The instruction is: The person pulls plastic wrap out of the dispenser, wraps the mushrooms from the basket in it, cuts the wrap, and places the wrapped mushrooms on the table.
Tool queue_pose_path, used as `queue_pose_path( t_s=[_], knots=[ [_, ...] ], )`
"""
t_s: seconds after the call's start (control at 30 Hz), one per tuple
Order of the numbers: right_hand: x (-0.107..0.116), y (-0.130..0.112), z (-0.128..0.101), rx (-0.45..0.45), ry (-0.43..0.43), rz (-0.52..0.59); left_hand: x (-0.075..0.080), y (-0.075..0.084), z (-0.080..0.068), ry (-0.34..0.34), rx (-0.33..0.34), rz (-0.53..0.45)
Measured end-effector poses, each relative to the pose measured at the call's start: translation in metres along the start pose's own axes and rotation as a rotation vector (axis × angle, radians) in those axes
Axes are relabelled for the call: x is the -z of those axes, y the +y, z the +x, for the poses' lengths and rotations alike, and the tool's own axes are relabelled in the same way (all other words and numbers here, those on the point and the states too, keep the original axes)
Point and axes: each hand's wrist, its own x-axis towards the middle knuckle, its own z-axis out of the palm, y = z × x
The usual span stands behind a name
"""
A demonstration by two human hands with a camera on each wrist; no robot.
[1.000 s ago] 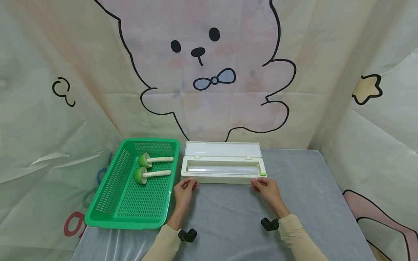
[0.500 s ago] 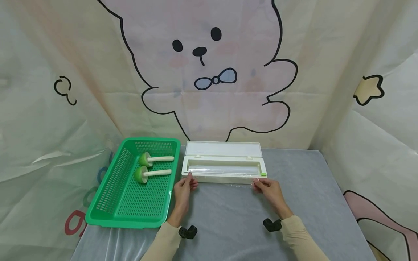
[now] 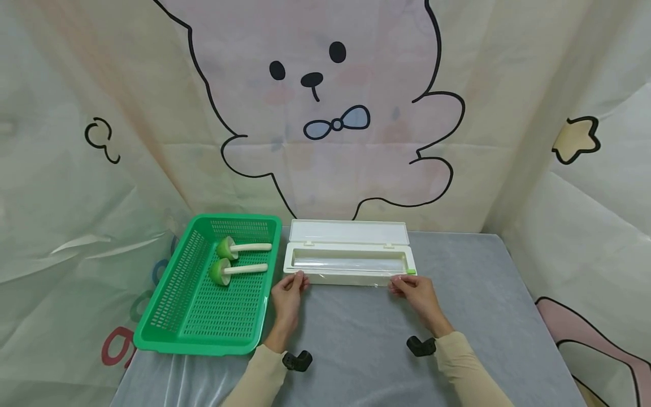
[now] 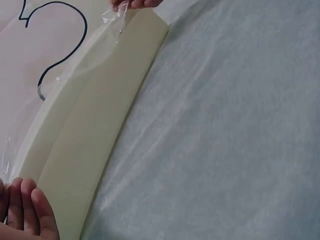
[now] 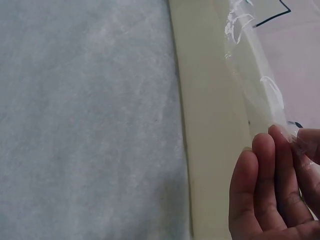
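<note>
A white cling film dispenser stands at the back of the table with its lid tipped back. A clear sheet of cling film comes over its front edge. At the left front corner, my left hand pinches the film between thumb and forefinger. My right hand pinches the film's other corner near the small green slider. In the right wrist view the film gathers in creases at the right fingertips. The left thumb is mostly out of frame in the left wrist view.
To the left stands a green plastic basket holding two green-capped, white-stemmed mushroom-shaped pieces. A grey cloth covers the table. Behind it hangs a curtain printed with a bear.
Half a second ago my left thumb was raised higher at the dispenser's corner; it has come down to a pinch. My right hand has shifted slightly left. The dispenser stays put.
</note>
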Motion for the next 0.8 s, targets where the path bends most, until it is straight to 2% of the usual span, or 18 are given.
queue_pose_path(
  t_s=[0.23, 0.43, 0.6, 0.8],
  knots=[
    [0.006, -0.005, 0.006, 0.015, -0.03, 0.048, -0.009, 0.018, -0.004, 0.013, -0.014, -0.035],
    [0.014, -0.013, 0.011, -0.008, -0.05, 0.12, -0.013, 0.035, 0.003, 0.011, -0.066, -0.057],
    [0.017, -0.023, 0.015, -0.024, -0.085, 0.202, -0.015, 0.044, 0.008, 0.011, -0.048, -0.057],
    [0.02, -0.037, 0.019, 0.014, -0.086, 0.205, -0.021, 0.058, 0.012, 0.007, -0.073, -0.061]
  ],
)
